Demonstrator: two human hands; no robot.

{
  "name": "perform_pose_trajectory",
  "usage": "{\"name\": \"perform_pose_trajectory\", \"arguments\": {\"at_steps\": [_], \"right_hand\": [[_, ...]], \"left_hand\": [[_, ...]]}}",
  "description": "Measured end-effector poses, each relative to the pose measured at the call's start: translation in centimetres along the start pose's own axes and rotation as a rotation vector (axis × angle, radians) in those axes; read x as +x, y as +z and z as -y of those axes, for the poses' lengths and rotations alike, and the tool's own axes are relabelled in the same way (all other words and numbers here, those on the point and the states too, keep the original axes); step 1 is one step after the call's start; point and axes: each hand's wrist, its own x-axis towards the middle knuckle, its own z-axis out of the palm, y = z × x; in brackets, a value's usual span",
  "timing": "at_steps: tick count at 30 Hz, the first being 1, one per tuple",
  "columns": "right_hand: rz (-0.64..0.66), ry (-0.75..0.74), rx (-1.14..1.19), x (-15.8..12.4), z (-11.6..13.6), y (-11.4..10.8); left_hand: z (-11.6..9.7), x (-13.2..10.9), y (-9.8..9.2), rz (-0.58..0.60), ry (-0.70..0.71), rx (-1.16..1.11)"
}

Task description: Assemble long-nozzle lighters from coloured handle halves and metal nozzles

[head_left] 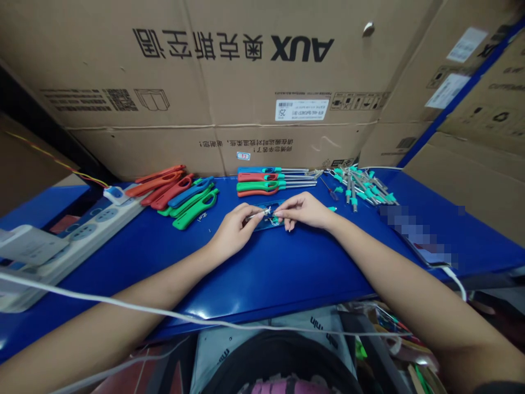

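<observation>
My left hand (235, 229) is closed, thumb against fingers, on a slim metal tube with a pale tip (266, 211). Close to that tip, the thumb and forefinger of my right hand (305, 210) are pinched together, on something too small to make out. Under both hands lies a translucent blue tray-like piece (262, 226) with a small teal part (275, 220) on it. Just behind sits a row of finished-looking gas lighters (256, 186) in blue, red, green and orange, with metal stems pointing right.
Orange, red, blue and green lighter handles (197, 208) are piled at left, near a white power strip (94, 224). Metal tubes with teal ends (361, 186) and a screwdriver (330, 189) lie at right, near a phone (422, 243). Cardboard (229, 109) walls the back; a white cable (164, 311) crosses in front.
</observation>
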Motion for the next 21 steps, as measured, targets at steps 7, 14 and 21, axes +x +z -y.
{"name": "perform_pose_trajectory", "arguments": {"at_steps": [7,14,21], "right_hand": [[0.020,-0.019,0.003,0.04,-0.25,-0.24],[0.070,-0.032,-0.097,-0.06,-0.03,-0.40],[0.057,-0.039,-0.119,-0.01,0.02,-0.34]], "left_hand": [[0.34,0.16,0.02,0.002,0.010,-0.012],[0.32,0.09,-0.03,0.020,0.023,-0.003],[0.33,0.05,0.01,0.034,0.019,-0.002]]}}
